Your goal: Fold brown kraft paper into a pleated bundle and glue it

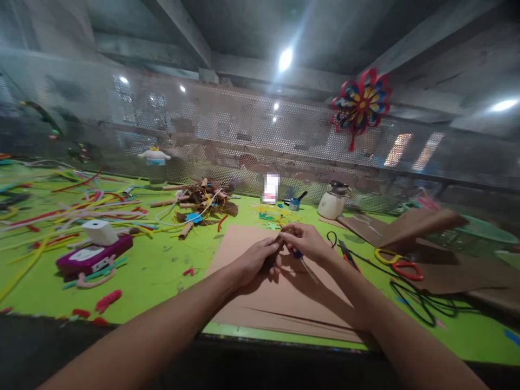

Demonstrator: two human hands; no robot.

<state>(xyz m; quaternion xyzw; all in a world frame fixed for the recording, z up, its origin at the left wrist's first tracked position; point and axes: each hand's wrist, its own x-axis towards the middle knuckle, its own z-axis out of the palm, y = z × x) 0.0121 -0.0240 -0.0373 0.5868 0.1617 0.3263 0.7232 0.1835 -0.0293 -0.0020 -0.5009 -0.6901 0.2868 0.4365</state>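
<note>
Both my hands meet over a stack of brown paper sheets [252, 238] on the green table [162, 271]. My left hand [255, 260] is closed around a small dark brown piece. My right hand [306, 241] is closed on a pair of scissors [306, 265] with a blue handle; the blades point down and to the right over the paper. The fingertips of both hands touch at the small piece.
Red and yellow scissors [396, 262] and black cords [422, 303] lie to the right by more brown paper [410, 225]. A purple box [93, 254], coloured pipe cleaners [60, 211], a scrap pile [203, 203], a white pot [333, 203] and a mesh wall [244, 135] with a paper flower [361, 103] surround me.
</note>
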